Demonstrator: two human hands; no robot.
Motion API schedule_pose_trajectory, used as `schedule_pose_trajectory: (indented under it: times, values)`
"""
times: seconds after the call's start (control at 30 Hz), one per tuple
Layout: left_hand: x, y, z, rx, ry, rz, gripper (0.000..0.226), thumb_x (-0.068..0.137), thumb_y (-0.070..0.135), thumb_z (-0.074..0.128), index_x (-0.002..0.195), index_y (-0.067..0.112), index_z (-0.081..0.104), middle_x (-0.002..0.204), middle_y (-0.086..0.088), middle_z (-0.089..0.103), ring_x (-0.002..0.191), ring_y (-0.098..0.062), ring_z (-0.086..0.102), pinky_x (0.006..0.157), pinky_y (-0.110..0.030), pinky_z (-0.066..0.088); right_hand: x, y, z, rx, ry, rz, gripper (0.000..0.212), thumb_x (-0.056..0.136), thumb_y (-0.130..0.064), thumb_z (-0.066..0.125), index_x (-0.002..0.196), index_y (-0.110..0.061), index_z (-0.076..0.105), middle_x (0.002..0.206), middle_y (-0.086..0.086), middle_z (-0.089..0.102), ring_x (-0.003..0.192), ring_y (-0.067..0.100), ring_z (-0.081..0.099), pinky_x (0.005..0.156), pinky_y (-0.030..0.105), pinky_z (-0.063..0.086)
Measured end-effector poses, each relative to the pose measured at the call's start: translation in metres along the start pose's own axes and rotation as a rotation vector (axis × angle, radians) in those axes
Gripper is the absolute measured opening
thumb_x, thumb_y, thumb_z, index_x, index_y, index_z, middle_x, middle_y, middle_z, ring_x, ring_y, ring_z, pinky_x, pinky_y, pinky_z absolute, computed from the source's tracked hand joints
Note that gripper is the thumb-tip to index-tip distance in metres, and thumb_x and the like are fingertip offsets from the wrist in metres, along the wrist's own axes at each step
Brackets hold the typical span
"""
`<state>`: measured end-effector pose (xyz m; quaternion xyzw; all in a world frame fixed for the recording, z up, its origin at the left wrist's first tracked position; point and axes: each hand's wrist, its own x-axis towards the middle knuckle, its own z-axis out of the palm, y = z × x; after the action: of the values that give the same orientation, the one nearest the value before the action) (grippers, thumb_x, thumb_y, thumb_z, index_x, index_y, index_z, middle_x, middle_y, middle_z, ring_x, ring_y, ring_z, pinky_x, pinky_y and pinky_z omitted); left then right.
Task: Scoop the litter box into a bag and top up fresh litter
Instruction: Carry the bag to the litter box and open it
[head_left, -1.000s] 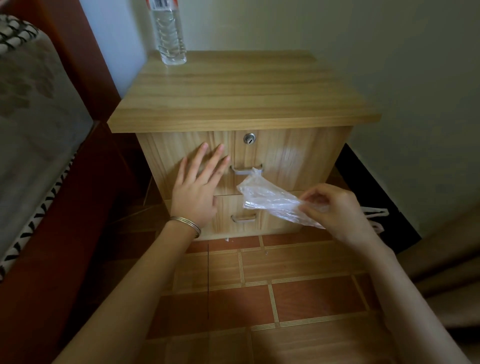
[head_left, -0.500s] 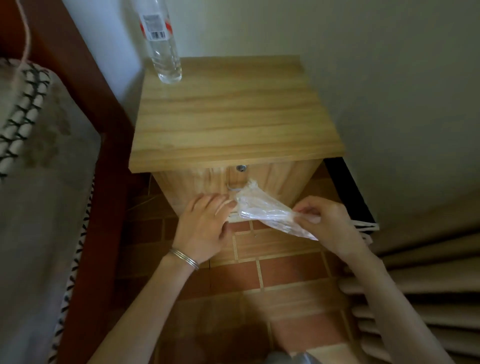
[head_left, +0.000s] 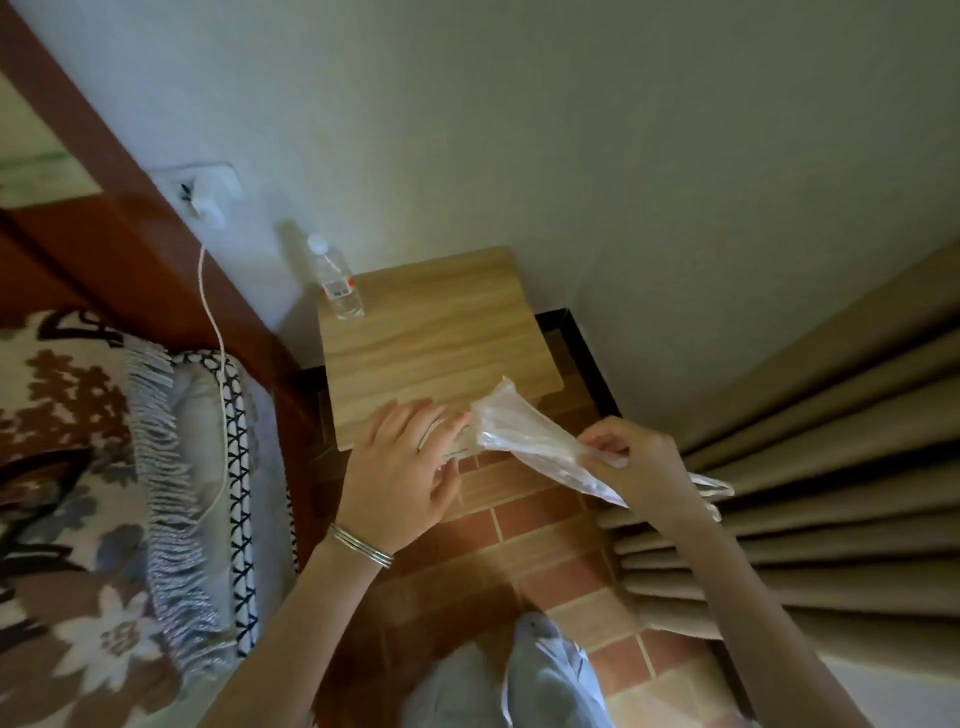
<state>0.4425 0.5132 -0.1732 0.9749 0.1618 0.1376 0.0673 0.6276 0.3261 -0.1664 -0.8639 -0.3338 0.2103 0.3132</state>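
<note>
Now plastic bag (head_left: 524, 441) in right hand (head_left: 631, 462) grip

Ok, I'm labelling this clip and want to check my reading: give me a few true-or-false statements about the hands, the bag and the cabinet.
1. The right hand pinches the clear plastic bag. True.
2. A water bottle stands on the wooden cabinet. True.
3. The bottle lies on its side. False: it stands upright at the cabinet's back left corner.
4. The left hand holds a litter scoop. False: no scoop is visible; the hand is at the cabinet's front edge.
5. A bangle sits on the left wrist. True.
</note>
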Motion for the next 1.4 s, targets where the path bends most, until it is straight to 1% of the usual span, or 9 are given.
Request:
schedule_pose_trajectory:
  times: [0.13,0.27,0.37,0.5,0.63,0.8,1.07,1.23,1.4]
  values:
    - [0.022,0.017,-0.066,-0.008,-0.01,0.157,0.044,0.081,0.035,0.052,0.122,0.018,0.058,0.122,-0.001,0.059,0.112,-0.021,0.054,0.098,-0.043,0.04,-0.038,-0.043,-0.04,-0.007,0.085,0.061,0.012,0.077,-0.017,0.068,0.085,-0.026,0.068,0.077,-0.021,0.062,0.075,-0.004,0.059,0.068,0.01,0.043]
    - [0.036,0.038,-0.108,-0.086,-0.046,0.318,0.043,0.082,0.036,0.05,0.12,0.017,0.059,0.124,-0.001,0.058,0.11,-0.019,0.053,0.092,-0.041,0.045,-0.085,-0.075,-0.059,-0.001,0.176,0.172,0.014,0.079,-0.018,0.065,0.091,-0.024,0.068,0.079,-0.016,0.062,0.078,0.004,0.06,0.074,0.021,0.048]
    - [0.038,0.058,-0.129,-0.165,-0.081,0.493,0.043,0.082,0.036,0.051,0.119,0.018,0.06,0.124,0.001,0.058,0.112,-0.019,0.052,0.089,-0.037,0.046,-0.131,-0.093,-0.067,-0.005,0.285,0.295,0.015,0.077,-0.019,0.065,0.091,-0.026,0.068,0.077,-0.019,0.06,0.078,0.005,0.059,0.073,0.023,0.047]
    - [0.034,0.091,-0.141,-0.236,-0.108,0.723,0.044,0.08,0.035,0.054,0.121,0.02,0.06,0.123,0.003,0.058,0.118,-0.018,0.049,0.098,-0.04,0.04,-0.201,-0.097,-0.073,0.015,0.446,0.438,0.019,0.073,-0.019,0.068,0.091,-0.026,0.069,0.078,-0.021,0.059,0.08,0.004,0.059,0.07,0.019,0.043]
    - [0.026,0.134,-0.14,-0.307,-0.131,0.909,0.042,0.078,0.033,0.056,0.118,0.02,0.063,0.12,0.002,0.061,0.116,-0.017,0.052,0.101,-0.041,0.037,-0.278,-0.09,-0.074,0.048,0.567,0.623,0.018,0.072,-0.019,0.068,0.089,-0.027,0.067,0.088,-0.012,0.068,0.084,0.012,0.061,0.074,0.03,0.048]
    - [0.004,0.211,-0.136,-0.359,-0.223,1.161,0.044,0.077,0.037,0.052,0.117,0.021,0.063,0.119,0.003,0.061,0.115,-0.017,0.053,0.102,-0.04,0.035,-0.393,-0.08,-0.063,0.093,0.807,0.861,0.015,0.071,-0.014,0.07,0.081,-0.024,0.068,0.08,-0.01,0.068,0.076,0.013,0.061,0.069,0.032,0.049]
    - [-0.096,0.372,-0.134,-0.399,-0.336,1.552,0.049,0.072,0.042,0.049,0.116,0.023,0.062,0.116,0.003,0.061,0.11,-0.02,0.056,0.099,-0.039,0.035,-0.585,-0.084,-0.013,0.206,1.097,1.182,0.013,0.07,-0.023,0.07,0.079,-0.03,0.064,0.074,-0.014,0.063,0.071,0.008,0.06,0.066,0.029,0.047]
    - [-0.192,0.47,-0.145,-0.472,-0.355,1.76,0.046,0.073,0.04,0.049,0.111,0.021,0.064,0.112,0.0,0.064,0.104,-0.024,0.058,0.093,-0.04,0.039,-0.691,-0.086,0.003,0.194,1.234,1.32,0.01,0.073,-0.015,0.072,0.082,-0.015,0.069,0.078,-0.005,0.066,0.073,0.01,0.06,0.069,0.026,0.047]
    - [-0.287,0.555,-0.157,-0.49,-0.372,1.905,0.048,0.073,0.045,0.049,0.116,0.025,0.061,0.114,0.006,0.062,0.108,-0.019,0.053,0.091,-0.039,0.043,-0.795,-0.078,0.01,0.234,1.343,1.4,0.008,0.076,-0.019,0.07,0.084,-0.017,0.069,0.08,-0.005,0.067,0.076,0.01,0.062,0.071,0.028,0.05]
